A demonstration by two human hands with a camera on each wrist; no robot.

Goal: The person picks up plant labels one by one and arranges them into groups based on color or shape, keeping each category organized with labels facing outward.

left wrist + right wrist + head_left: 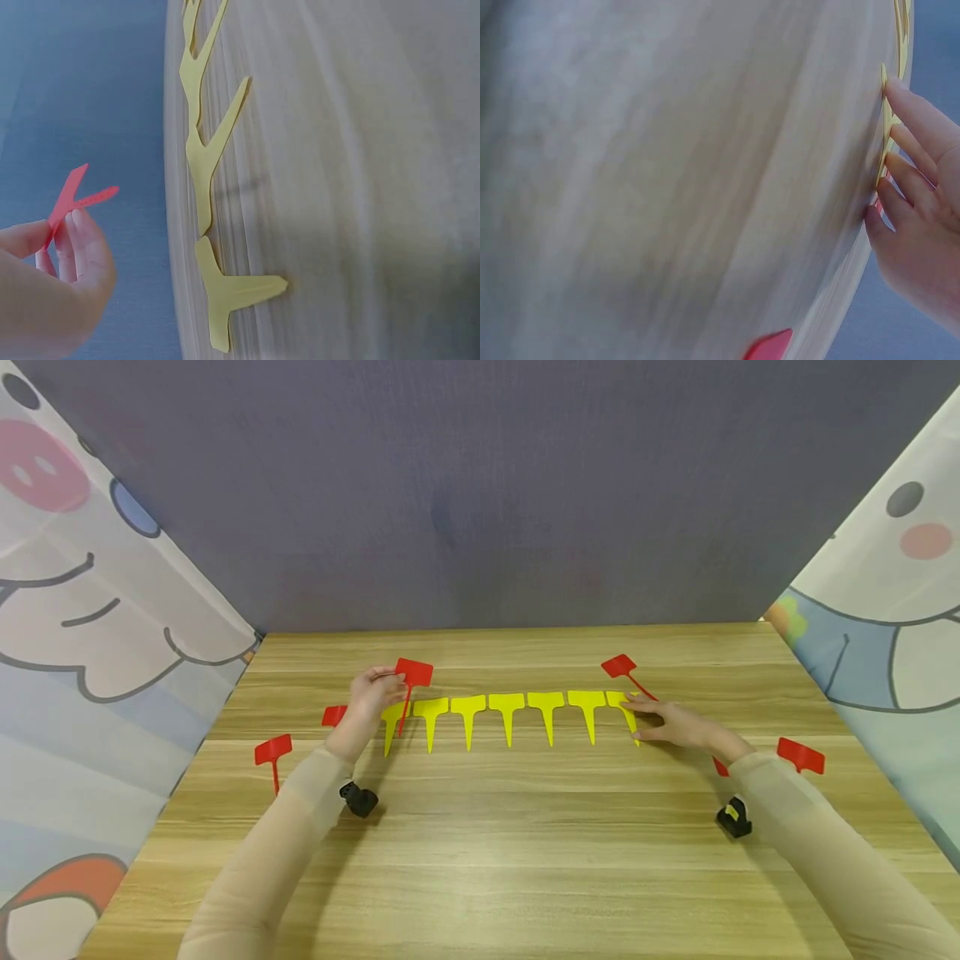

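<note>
My left hand [366,703] pinches a red T-shaped plant label [415,672] by its head, held above the left end of a row. In the left wrist view the red label [71,196] sits between thumb and fingertips, off the wood. Several yellow T-shaped plant labels [507,702] lie side by side across the table, stems toward me. At the row's right end, my right hand [671,725] rests its extended fingers on the last yellow label [616,698], partly covering it. The right wrist view has the thumb and fingertips right at that label [886,127].
More red labels lie around: one [273,749] and one [333,716] on the left, one [618,666] behind my right hand, one [801,755] by the right sleeve. A grey panel [495,527] closes off the wooden table's [510,843] back edge; printed curtains [97,635] flank it.
</note>
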